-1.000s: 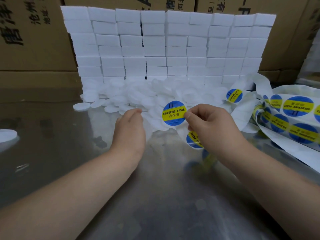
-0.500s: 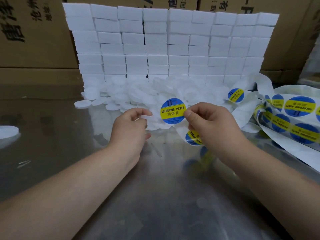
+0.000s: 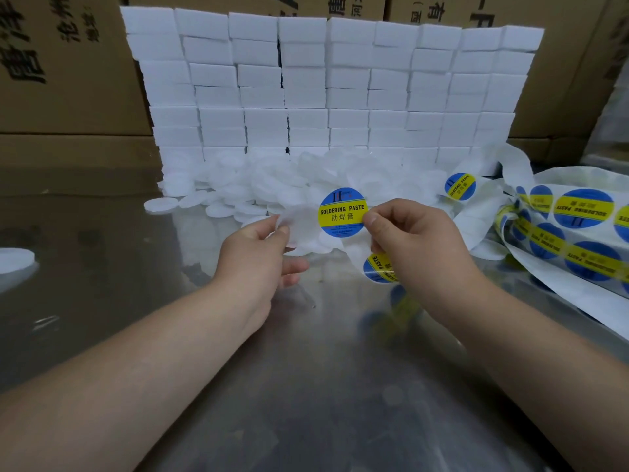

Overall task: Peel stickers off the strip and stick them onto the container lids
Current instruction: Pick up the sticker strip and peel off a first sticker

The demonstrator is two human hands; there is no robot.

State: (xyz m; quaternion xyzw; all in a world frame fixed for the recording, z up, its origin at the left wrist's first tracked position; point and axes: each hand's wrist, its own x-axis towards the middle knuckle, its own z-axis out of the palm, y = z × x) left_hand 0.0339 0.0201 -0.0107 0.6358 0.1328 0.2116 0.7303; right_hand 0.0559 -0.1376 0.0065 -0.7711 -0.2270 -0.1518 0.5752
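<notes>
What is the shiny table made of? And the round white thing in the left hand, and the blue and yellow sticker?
The table looks like polished metal, probably steel: it mirrors the arms and boxes. The white lid in the left hand looks like thin, cloudy plastic; light passes through it a little. The sticker pinched by the right hand seems glossy printed paper or film; which one is unclear.

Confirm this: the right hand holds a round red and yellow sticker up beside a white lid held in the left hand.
Not quite. In the head view the sticker is blue and yellow, not red and yellow. The rest stands: the right hand pinches it beside the white lid held in the left hand.
</notes>
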